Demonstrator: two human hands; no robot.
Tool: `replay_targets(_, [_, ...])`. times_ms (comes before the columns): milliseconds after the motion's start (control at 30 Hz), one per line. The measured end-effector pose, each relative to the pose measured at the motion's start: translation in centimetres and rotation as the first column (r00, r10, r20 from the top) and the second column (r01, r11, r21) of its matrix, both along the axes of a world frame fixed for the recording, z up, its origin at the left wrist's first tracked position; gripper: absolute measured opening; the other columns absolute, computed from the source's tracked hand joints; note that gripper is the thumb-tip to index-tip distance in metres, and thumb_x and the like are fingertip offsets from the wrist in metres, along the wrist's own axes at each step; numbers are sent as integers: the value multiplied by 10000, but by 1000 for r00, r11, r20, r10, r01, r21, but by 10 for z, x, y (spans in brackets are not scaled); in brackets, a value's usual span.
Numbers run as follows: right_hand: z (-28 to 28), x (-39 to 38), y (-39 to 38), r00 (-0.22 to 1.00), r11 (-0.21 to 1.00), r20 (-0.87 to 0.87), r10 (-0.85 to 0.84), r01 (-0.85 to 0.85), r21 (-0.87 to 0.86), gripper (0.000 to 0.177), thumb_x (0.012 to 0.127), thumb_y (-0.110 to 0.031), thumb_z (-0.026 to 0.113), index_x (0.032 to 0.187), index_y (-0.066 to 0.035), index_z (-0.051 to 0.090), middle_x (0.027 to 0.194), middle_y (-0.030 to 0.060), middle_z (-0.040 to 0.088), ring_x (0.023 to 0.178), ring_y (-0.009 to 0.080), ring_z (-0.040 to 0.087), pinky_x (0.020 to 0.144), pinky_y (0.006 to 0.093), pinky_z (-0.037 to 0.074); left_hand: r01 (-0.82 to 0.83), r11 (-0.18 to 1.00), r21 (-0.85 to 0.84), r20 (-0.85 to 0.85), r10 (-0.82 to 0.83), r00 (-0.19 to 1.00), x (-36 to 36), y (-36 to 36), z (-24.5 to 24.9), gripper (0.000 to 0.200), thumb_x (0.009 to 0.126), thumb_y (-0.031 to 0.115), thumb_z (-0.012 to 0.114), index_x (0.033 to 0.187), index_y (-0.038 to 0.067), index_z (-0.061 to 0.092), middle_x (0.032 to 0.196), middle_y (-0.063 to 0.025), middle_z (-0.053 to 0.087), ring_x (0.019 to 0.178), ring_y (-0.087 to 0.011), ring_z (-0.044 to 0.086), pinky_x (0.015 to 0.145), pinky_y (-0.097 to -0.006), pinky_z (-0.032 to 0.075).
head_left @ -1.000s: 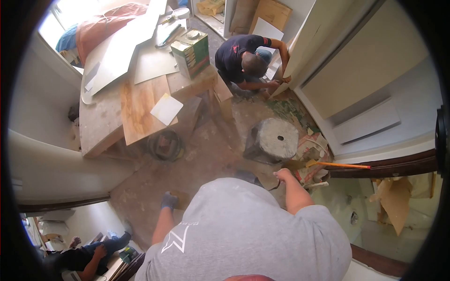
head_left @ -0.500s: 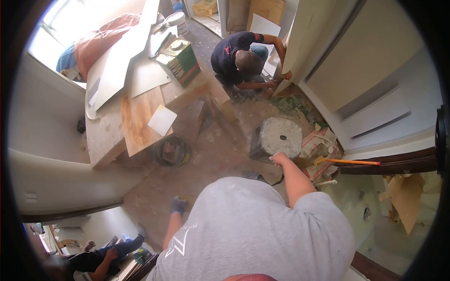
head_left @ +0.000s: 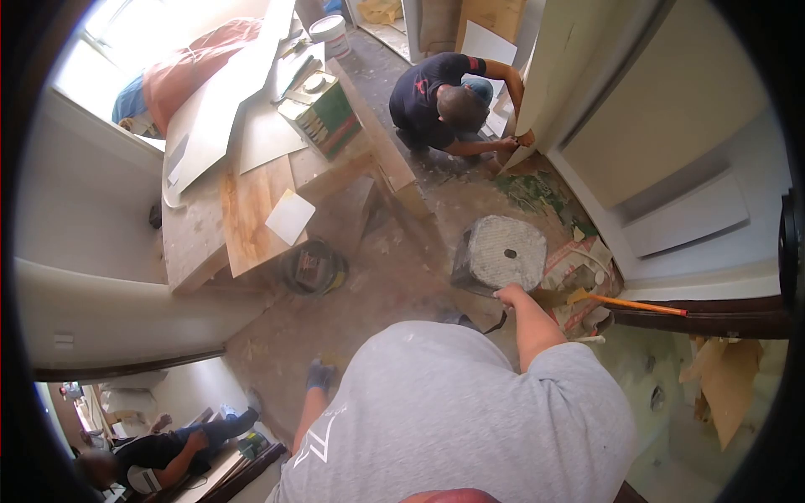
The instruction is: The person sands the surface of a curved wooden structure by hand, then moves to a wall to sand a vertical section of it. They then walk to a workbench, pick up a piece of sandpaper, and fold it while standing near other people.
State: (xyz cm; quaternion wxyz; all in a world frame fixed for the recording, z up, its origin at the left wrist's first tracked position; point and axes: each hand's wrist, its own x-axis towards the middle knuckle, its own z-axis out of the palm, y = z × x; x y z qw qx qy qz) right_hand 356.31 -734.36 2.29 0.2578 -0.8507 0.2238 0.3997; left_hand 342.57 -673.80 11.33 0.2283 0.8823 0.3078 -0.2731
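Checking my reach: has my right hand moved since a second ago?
Yes. The right hand went forward to the near edge of the grey disc; earlier it was short of it.

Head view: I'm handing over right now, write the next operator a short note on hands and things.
Right hand: bare, on the near edge of the round grey disc; grip unclear.
Left hand: gloved, low over the dusty floor, nothing seen in it.
Disc lies flat on the floor, beside crumpled bags and an orange-handled tool.
Done: right hand at the disc. Left: disc not lifted.
A co-worker crouches ahead.
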Motion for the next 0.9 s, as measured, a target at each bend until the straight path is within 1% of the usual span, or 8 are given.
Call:
replay_targets(200, [2,29,4,928,936,123,352,-349,-46,492,897,-463,603,889,12,731,843,198,716,687,319,705,659,420,559,-41,999,34,-46,42,998,-2,-16,12,384,745,215,645,1059,1,694,1067,-239,713,1009,-372,694,853,-410,528])
replay_targets(300, [-25,42,-1,733,767,234,639,-631,-120,431,922,-411,543,893,-31,745,860,183,723,733,330,710,689,430,557,-50,998,46,-44,52,998,-1,-29,19,389,745,233,644,1052,-1,696,1074,-243,709,1026,-381,687,864,-418,524])
replay_targets(433, [-2,62,0,710,717,98,697,-694,-67,384,946,-369,487,1003,-91,746,945,177,726,846,347,708,773,457,548,-70,995,77,-39,73,997,-1,-51,32,399,749,245,637,1054,-6,696,1079,-251,704,1041,-395,676,876,-433,518])
replay_targets(500, [-8,66,2,661,671,114,742,-727,-148,369,951,-358,484,1053,-113,741,1017,177,723,910,354,702,813,465,541,-74,994,82,-39,78,996,-1,-58,36,401,751,245,630,1054,-9,694,1080,-253,702,1042,-399,673,876,-436,516])
replay_targets(600, [-46,73,-12,470,468,40,882,-864,-187,374,963,-355,475,1087,-119,738,1085,183,710,978,361,686,834,472,537,-77,995,62,-25,78,997,-5,-67,35,397,756,239,617,1052,-16,689,1076,-256,700,1033,-406,670,863,-439,516])
replay_targets(700, [-33,73,-18,498,498,51,865,-844,-201,354,971,-326,483,1102,-114,734,1115,182,704,999,361,678,846,455,539,-80,996,38,-26,81,996,-6,-83,46,397,761,235,606,1054,-23,680,1063,-260,699,1016,-417,668,844,-447,516])
replay_targets(800, [-37,75,-29,452,455,57,890,-872,-179,343,976,-334,526,1095,-88,732,1076,182,713,928,341,693,767,438,565,-79,996,35,-23,80,997,-12,-89,44,389,764,227,595,1049,-24,676,1051,-267,697,1000,-425,667,830,-453,515])
replay_targets(900, [-39,79,-33,750,748,-3,661,-660,-67,384,959,-373,578,1070,-38,728,1029,181,715,807,320,695,664,416,574,-80,996,34,0,80,997,-11,-102,47,377,764,217,590,1046,-18,677,1041,-266,699,987,-423,670,826,-455,515])
